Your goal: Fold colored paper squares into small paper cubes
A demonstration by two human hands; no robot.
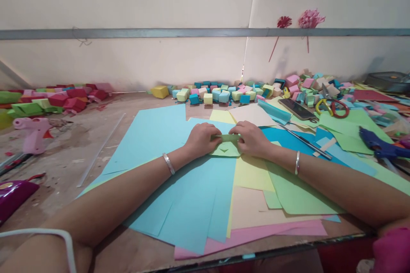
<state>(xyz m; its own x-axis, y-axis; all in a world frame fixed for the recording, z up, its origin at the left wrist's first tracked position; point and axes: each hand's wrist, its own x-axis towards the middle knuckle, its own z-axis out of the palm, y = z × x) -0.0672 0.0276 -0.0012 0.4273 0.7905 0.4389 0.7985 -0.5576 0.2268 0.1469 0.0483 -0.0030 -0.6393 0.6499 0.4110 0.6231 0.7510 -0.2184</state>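
Both my hands pinch the top fold of a small green paper [225,148], my left hand [201,138] gripping its left end and my right hand [252,138] its right; the piece lies on overlapping coloured sheets [185,192] mid-way across the wooden table [83,136]; a phone [296,108] and scissors [333,107] lie beyond my right hand, a blue glue gun [381,147] farther right; a pink glue gun [33,133] sits well apart on the left; small paper boxes [221,93] line the wall.

no legible text, no labels, no numbers
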